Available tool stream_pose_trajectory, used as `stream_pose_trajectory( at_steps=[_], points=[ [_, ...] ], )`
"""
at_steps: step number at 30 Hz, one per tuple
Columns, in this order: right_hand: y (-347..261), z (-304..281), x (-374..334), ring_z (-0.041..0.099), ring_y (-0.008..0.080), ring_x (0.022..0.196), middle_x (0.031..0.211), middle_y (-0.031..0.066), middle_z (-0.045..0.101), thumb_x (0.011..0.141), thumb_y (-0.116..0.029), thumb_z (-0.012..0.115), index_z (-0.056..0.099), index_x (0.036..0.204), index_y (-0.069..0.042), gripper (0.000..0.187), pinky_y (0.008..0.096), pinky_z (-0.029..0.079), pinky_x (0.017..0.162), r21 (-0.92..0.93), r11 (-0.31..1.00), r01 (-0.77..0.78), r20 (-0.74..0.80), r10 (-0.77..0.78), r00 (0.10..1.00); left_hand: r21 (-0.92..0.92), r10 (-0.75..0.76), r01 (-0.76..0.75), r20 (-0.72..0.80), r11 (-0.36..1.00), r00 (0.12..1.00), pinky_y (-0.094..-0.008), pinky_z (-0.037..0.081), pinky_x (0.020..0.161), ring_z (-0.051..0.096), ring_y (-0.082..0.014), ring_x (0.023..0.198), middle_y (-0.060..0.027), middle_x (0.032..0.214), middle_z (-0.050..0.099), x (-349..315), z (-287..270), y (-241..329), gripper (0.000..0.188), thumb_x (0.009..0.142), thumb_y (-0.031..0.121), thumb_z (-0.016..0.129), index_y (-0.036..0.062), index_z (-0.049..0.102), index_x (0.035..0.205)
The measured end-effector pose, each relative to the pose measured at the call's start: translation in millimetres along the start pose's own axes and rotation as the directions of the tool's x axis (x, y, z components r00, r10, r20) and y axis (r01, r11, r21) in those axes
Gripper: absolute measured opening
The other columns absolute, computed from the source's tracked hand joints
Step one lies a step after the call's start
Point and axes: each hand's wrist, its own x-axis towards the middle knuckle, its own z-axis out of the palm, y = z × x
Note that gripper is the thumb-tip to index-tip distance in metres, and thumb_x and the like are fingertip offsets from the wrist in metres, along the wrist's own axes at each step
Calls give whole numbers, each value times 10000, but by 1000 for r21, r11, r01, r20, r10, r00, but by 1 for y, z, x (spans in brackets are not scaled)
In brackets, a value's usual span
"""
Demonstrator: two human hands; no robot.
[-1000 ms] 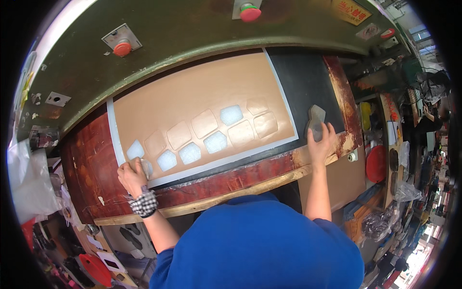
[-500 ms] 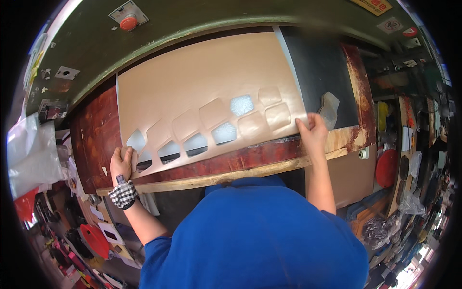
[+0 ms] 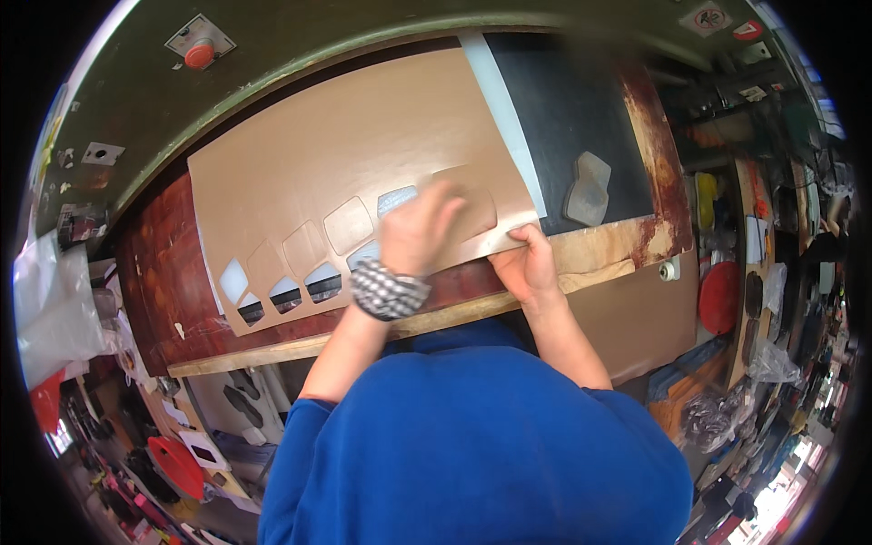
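A broad tan sheet, like leather or vinyl [image 3: 336, 136], lies over the work surface, with rows of cut shapes along its near edge. Some of these are open holes; others still hold their pieces. My right hand [image 3: 530, 265] pinches the sheet's near right corner, which is lifted and folded up a little. Above the right part of the cut rows, my left hand [image 3: 422, 227] is smeared by motion, and its fingers cannot be made out well. A checked black-and-white band wraps that wrist. Right of the sheet, a flat die-like block [image 3: 589, 189] rests on the black board.
The black board [image 3: 572, 118] sits in a worn red-brown table [image 3: 145, 263] with a pale wooden front edge. A green machine beam with a red push button [image 3: 199, 54] spans the far side. Clear plastic [image 3: 59, 291] hangs at left; cluttered shelves stand at right.
My left hand has left the sheet's near left corner and moved right over the cut shapes. My right hand keeps the right corner, now turned up. The view has shifted.
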Motion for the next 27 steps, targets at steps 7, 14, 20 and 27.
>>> stream_pose_trajectory(
  at_steps=[7, 14, 20, 27],
  points=[
    [-6, 4, 4, 616, 244, 1058, 1167, 175, 635, 1025, -229, 472, 493, 1306, 77, 416, 385, 482, 951, -565, 813, 141, 60, -130, 990, -262, -302, 370, 266, 891, 915, -317, 539, 805, 696, -214, 915, -157, 1039, 706, 6, 10, -5, 311, 929, 132, 581, 13, 589, 1216],
    [-12, -5, 36, 404, 330, 1350, 1438, 201, 437, 932, -204, 424, 357, 1433, 60, 570, 495, 261, 1166, -136, 990, 36, 365, 16, 931, -583, -272, 320, 171, 747, 947, -326, 497, 904, 623, -173, 1038, -89, 1095, 679, 26, 1, -54, 285, 972, 181, 566, 31, 570, 1214],
    [-7, 10, 64, 424, 345, 1320, 1389, 194, 472, 893, -274, 464, 355, 1428, 21, 620, 502, 301, 1129, 124, 980, -155, 499, 73, 864, -503, -286, 361, 222, 785, 932, -302, 521, 863, 632, -159, 962, -70, 1073, 677, 38, 12, -35, 224, 962, 144, 595, 20, 614, 1148],
    [24, 7, -24, 480, 370, 1259, 1355, 219, 460, 969, -165, 549, 358, 1397, -22, 490, 527, 405, 1064, -278, 960, 40, 0, -42, 999, -264, -285, 180, -448, 948, 847, -310, 539, 794, 693, -207, 924, -125, 1014, 715, 15, -43, -54, 238, 900, 93, 646, 54, 656, 1134]
  ],
)
